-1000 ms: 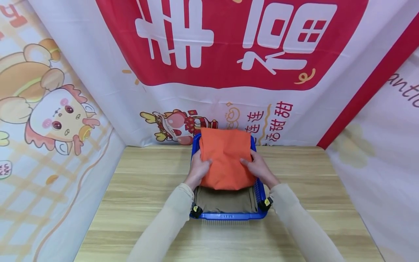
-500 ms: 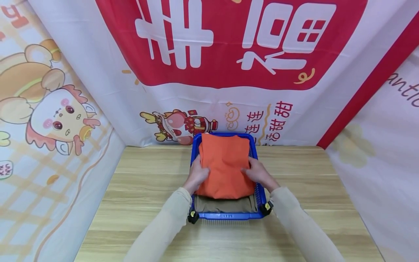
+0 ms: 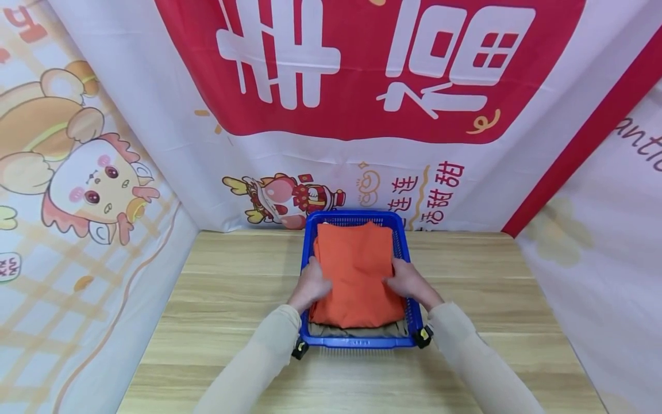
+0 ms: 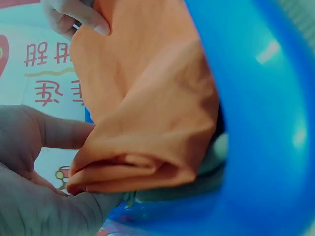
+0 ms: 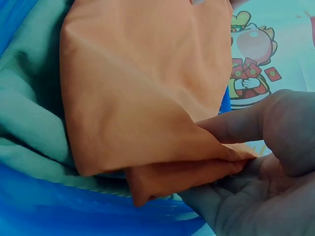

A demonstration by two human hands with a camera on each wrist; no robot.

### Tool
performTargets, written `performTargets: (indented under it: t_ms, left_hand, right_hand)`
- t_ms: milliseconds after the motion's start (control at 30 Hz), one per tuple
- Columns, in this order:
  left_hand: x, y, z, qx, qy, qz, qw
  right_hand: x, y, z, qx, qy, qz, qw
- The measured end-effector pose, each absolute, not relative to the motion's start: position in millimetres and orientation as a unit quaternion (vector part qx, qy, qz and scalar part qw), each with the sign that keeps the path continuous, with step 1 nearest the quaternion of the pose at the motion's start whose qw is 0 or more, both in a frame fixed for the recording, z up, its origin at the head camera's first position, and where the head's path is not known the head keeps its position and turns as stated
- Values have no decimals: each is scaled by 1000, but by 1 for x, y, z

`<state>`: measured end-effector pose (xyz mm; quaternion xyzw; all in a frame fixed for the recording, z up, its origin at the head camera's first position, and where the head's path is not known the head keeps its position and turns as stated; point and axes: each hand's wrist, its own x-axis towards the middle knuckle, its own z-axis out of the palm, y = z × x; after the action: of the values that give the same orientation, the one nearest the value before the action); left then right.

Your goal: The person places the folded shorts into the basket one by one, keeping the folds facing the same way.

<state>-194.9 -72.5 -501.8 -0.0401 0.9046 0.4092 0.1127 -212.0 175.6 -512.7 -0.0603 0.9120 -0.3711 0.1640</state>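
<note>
A folded orange garment (image 3: 354, 276) lies inside a blue plastic basket (image 3: 362, 343), over a folded khaki-brown cloth (image 3: 362, 332) that shows at the near end. My left hand (image 3: 312, 283) grips the garment's left side, thumb on top and fingers beneath; the left wrist view shows its folded layers (image 4: 133, 172) between thumb and fingers. On the opposite side my right hand (image 3: 408, 282) pinches the right edge the same way, the thumb (image 5: 236, 125) pressing on the upper layer. The fingertips under the cloth are hidden.
The basket stands on a wood-grain table (image 3: 238, 299), its far end close to a printed white-and-red cloth wall (image 3: 357, 172). Printed cloth also hangs on the left (image 3: 103, 241) and right. Black wrist straps with small yellow-marked devices overlap the basket's near corners.
Both hands have drawn the orange garment toward the near end and lower into the basket. More of the basket's far end shows now, and less of the khaki-brown cloth.
</note>
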Motion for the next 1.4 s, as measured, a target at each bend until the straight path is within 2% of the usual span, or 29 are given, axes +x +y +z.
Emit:
performTargets:
  t_ms: [233, 600, 700, 833, 900, 1000, 1167, 1267, 1400]
  left_hand:
    - [-186, -70, -498, -15, 939, 335, 83]
    - [-173, -68, -507, 17, 951, 291, 106]
    - [-173, -69, -507, 57, 962, 253, 90]
    - [-182, -77, -505, 171, 976, 133, 26]
    - [-190, -84, -503, 225, 972, 58, 12]
    - [-200, -94, -504, 278, 959, -14, 42]
    - [-207, -105, -505, 285, 949, -61, 118]
    - [-207, -106, -507, 280, 948, -72, 133]
    - [-209, -106, -510, 273, 948, -82, 143]
  right_hand:
    - [-204, 176, -507, -41, 918, -347, 189]
    - [-190, 177, -504, -42, 927, -321, 187]
    - [-187, 176, -503, -53, 936, -310, 160]
    - [-186, 175, -500, -85, 951, -280, 101]
    - [-187, 175, -498, -112, 959, -250, 79]
    - [-190, 176, -496, -162, 963, -197, 85]
    - [-194, 179, -501, -226, 954, -102, 167]
    - [-197, 182, -504, -249, 946, -64, 197]
    - [-200, 185, -509, -258, 943, -22, 208]
